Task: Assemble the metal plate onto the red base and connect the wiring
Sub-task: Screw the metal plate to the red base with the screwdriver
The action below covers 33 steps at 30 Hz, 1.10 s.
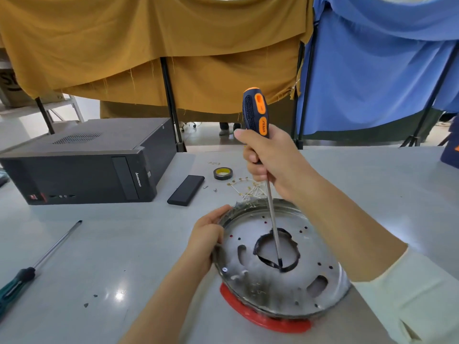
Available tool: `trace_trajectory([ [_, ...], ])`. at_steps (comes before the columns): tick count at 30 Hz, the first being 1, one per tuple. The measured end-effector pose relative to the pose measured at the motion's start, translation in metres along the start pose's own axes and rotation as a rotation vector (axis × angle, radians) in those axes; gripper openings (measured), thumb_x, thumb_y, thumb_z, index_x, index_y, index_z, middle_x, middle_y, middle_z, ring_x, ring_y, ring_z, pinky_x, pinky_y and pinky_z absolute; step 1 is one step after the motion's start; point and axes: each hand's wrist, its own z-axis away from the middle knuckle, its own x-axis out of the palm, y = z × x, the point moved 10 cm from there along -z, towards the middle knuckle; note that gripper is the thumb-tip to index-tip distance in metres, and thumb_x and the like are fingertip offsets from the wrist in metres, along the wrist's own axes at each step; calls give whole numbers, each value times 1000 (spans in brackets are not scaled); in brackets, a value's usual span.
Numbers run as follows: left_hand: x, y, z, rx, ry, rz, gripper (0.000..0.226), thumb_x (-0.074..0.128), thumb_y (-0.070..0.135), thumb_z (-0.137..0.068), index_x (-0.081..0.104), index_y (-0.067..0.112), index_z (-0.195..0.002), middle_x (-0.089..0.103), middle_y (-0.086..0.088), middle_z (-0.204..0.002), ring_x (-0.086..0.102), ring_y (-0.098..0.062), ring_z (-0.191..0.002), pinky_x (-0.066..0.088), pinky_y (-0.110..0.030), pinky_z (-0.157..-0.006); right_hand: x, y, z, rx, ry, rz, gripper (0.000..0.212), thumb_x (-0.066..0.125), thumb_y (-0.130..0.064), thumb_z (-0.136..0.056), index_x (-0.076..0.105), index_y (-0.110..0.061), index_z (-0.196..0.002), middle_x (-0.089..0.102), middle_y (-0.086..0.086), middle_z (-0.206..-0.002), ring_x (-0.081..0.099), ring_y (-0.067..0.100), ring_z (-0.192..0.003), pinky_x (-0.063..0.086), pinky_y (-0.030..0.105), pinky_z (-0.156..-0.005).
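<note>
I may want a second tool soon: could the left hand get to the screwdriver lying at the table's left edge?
Probably yes. The left hand only grips the metal plate's rim, and bare table lies between it and the spare screwdriver. It would have to let go of the plate first.

Grey table (104, 256): computer case (82, 165), black box (185, 190), tape roll (221, 173), spare screwdriver (39, 261), red base (260, 316) resting on top.
</note>
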Motion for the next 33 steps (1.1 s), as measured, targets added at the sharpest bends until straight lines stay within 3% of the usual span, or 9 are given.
trace_trajectory([
  [5, -12, 10, -3, -10, -67, -37, 77, 24, -25, -71, 62, 14, -125, 69, 2, -118, 68, -19, -87, 55, -24, -64, -31, 22, -4, 184, 48, -38, 14, 53, -20, -93, 40, -15, -91, 40, -2, -55, 28, 10, -42, 24, 17, -34],
  [9, -18, 13, -2, -17, -98, -79, 67, 33, -20, -83, 55, 20, -131, 68, 0, -110, 70, -20, -81, 57, -33, -71, -70, 48, -2, 270, 131, 63, 14, 52, -20, -93, 40, -16, -88, 39, 1, -63, 29, 8, -39, 20, 15, -32],
  [12, -25, 10, 2, 0, -101, -59, 61, 39, -13, -88, 51, 23, -136, 62, 0, -127, 65, -25, -109, 55, -39, -91, -109, 68, 3, 344, 180, 146, 11, 53, -18, -93, 42, -15, -90, 38, 3, -69, 30, 7, -38, 19, 15, -31],
  [16, -29, 0, 9, 18, -118, -81, 63, 39, -16, -84, 56, 28, -127, 70, -1, -115, 70, -22, -96, 59, -32, -78, -162, 91, 7, 411, 274, 290, 12, 57, -19, -92, 48, -12, -93, 44, 7, -77, 44, 12, -45, 27, 13, -31],
  [20, -26, -8, 12, 28, -134, -38, 71, 32, -19, -70, 77, 31, -92, 76, 0, -94, 72, -16, -82, 60, -27, -66, -185, 132, 9, 520, 297, 474, 25, 62, -17, -91, 50, -3, -108, 51, 10, -83, 55, 19, -59, 48, 21, -36],
  [24, -26, -7, 8, 59, -162, -43, 73, 32, -15, -61, 77, 28, -99, 75, -6, -100, 71, -20, -86, 56, -24, -58, -191, 169, 4, 537, 226, 815, 24, 66, -19, -84, 60, 0, -97, 56, 14, -78, 57, 25, -61, 54, 29, -51],
  [26, -29, -8, 3, 53, -147, -45, 75, 33, -13, -59, 73, 24, -110, 73, -10, -107, 69, -23, -91, 57, -24, -59, -192, 184, 0, 548, 183, 957, 27, 64, -21, -82, 63, 3, -95, 57, 15, -75, 57, 28, -67, 51, 36, -67],
  [31, -32, -9, -2, 58, -142, -57, 75, 31, -14, -62, 69, 20, -116, 73, -8, -110, 68, -22, -95, 57, -23, -64, -199, 190, -10, 535, 223, 1260, 45, 49, -53, -88, 54, -11, -74, 54, 7, -68, 49, 21, -59, 32, 26, -57],
  [33, -31, -9, -3, 64, -152, -61, 74, 31, -14, -64, 69, 21, -116, 73, -7, -111, 69, -21, -97, 57, -25, -68, -203, 190, -14, 524, 248, 1346, 43, 47, -53, -89, 51, -13, -72, 54, 6, -69, 47, 19, -58, 27, 25, -54],
])
